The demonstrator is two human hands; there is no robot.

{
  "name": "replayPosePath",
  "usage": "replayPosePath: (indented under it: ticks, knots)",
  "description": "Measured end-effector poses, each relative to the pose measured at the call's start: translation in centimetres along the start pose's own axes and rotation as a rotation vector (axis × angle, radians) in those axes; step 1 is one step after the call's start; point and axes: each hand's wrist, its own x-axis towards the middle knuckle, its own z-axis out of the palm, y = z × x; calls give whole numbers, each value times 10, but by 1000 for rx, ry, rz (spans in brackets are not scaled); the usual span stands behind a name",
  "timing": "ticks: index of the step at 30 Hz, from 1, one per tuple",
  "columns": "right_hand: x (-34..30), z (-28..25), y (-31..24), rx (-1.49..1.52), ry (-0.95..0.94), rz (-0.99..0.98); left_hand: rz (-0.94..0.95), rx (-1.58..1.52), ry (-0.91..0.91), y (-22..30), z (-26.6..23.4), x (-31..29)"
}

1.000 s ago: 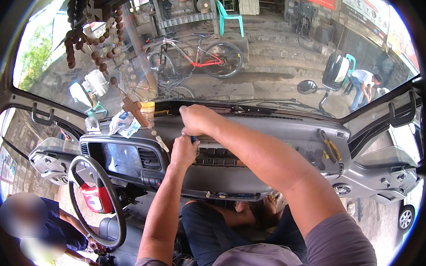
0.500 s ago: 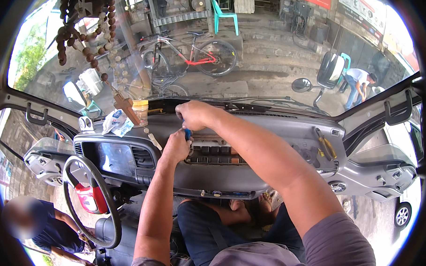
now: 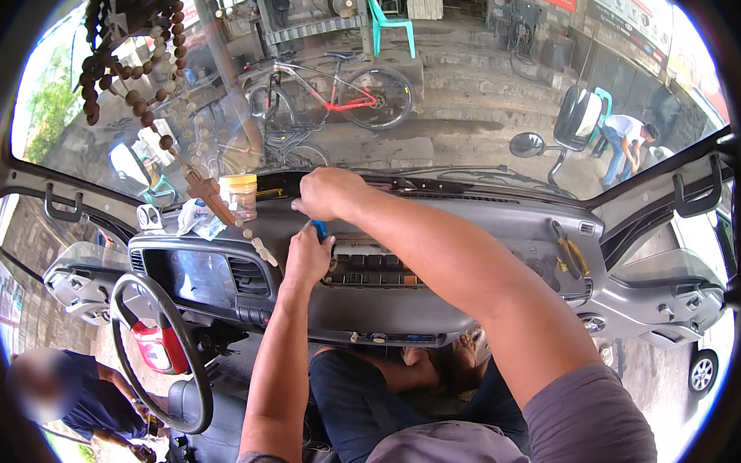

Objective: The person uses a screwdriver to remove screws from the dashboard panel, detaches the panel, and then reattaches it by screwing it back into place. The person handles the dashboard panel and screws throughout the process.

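My left hand (image 3: 308, 256) is closed around a blue-handled tool (image 3: 320, 229), which stands up out of the fist above the dashboard (image 3: 460, 232). The tool's lower end is hidden by the hand. Just above the handle's top, my right hand (image 3: 330, 192) reaches across with its fingers curled; the back of the hand hides what they hold, if anything. Beside my left hand, an open recess in the dashboard shows a panel of dark fuses and relays (image 3: 370, 270), partly covered by my right forearm.
Pliers with yellow handles (image 3: 570, 251) lie on the dashboard's right side. At left are the steering wheel (image 3: 198, 376), a tub with a yellow lid (image 3: 240, 195) and a crumpled plastic bag (image 3: 197, 216). A beaded rosary (image 3: 206, 192) hangs in front. A person (image 3: 86, 388) is outside at left.
My right hand has shifted slightly up and left, off the blue handle's top. My left hand still grips the tool. The rosary has swung a little, and the person at left has moved their hands.
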Motion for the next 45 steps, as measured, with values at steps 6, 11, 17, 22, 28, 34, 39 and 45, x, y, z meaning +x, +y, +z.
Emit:
replayPosePath:
  ticks: [6,11,17,22,28,34,39,45]
  knots:
    - [11,-7,10,77,-87,-258,19,67,-86,-4,-6,12]
    - [6,11,15,50,66,24,-28,-81,14,4,-1,3]
    - [13,-11,15,208,-102,-176,-22,10,27,-4,5,6]
    - [5,0,7,23,4,43,60,-55,130,-5,11,-9]
    - [10,-6,12,78,-8,-325,25,-112,181,2,18,-14]
    - [-3,2,-2,41,-15,10,32,-117,187,0,20,-16]
    - [7,-9,2,6,-26,-313,-45,-72,203,4,22,-14]
    - [0,-3,4,7,44,39,10,-147,264,6,20,-18]
